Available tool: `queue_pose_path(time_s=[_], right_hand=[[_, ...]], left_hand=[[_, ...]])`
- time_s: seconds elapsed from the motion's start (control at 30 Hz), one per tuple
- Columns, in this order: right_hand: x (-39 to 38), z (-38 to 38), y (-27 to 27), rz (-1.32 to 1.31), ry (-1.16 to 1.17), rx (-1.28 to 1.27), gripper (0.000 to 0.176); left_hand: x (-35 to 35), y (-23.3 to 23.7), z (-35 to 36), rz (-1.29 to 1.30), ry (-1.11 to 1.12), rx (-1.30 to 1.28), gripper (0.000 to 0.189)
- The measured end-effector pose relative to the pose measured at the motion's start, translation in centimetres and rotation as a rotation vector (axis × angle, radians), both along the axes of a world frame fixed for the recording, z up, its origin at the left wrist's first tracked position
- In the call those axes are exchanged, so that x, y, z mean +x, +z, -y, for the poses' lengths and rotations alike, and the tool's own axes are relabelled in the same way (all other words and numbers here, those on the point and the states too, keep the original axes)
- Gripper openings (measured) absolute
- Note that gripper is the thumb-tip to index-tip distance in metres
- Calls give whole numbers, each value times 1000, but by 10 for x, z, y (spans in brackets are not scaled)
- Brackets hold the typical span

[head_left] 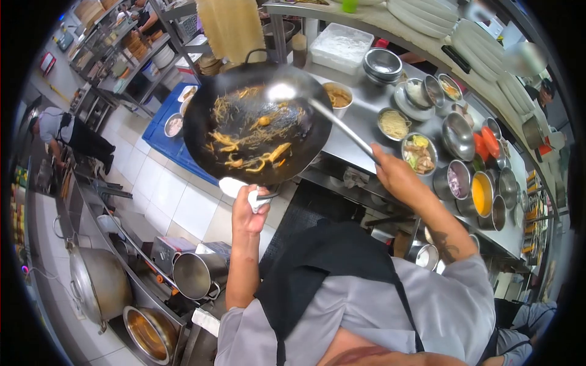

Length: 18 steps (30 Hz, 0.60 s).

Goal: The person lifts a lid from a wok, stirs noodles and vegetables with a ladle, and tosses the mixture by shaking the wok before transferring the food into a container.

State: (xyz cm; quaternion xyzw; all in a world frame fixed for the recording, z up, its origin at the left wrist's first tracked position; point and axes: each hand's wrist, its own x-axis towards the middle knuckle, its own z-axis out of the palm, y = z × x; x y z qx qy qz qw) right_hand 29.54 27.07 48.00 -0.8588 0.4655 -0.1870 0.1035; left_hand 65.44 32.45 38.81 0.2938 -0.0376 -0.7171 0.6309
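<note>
I see my left hand (247, 210) closed tight around a white cloth (239, 188) wrapped over the handle of the black wok (201, 122), holding the wok up off any surface, tilted, above the tiled floor (177, 201) and just beside the steel table (366, 104). My right hand (394, 174) grips the long handle of a metal ladle (282, 91), whose bowl sits over the far inner side of the wok. Strands of noodles and yellow vegetable pieces (250, 143) lie scattered across the wok's bottom. On the table to the right stand a bowl of pale noodles (394, 124), a bowl of chopped vegetables (419, 154) and a steel container of orange sauce (482, 194). A white plastic tub (340, 46) stands further back. Down at the lower left a steel pot (194, 274) sits on the stove line.
</note>
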Motion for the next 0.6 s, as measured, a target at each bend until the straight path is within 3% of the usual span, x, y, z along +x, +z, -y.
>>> queue_pose_path(time_s=[0.07,0.23,0.37,0.4,0.5,0.6], right_hand=[[4,0,13,-283,-27,144,52],[28,48,-3,-36,80,127,43],[101,85,-19,243,202,130,37],[114,74,-14,227,119,344,40],[96,29,-10,22,281,222,43],[14,12,-8,-170,283,35,44]], left_hand=[[-2,2,-1,0,11,-4,8],[-4,4,-5,27,16,-31,8],[-8,7,-3,71,25,-34,7],[-9,10,-1,85,41,-19,7],[-4,12,5,97,56,-18,5],[3,15,6,95,80,2,4]])
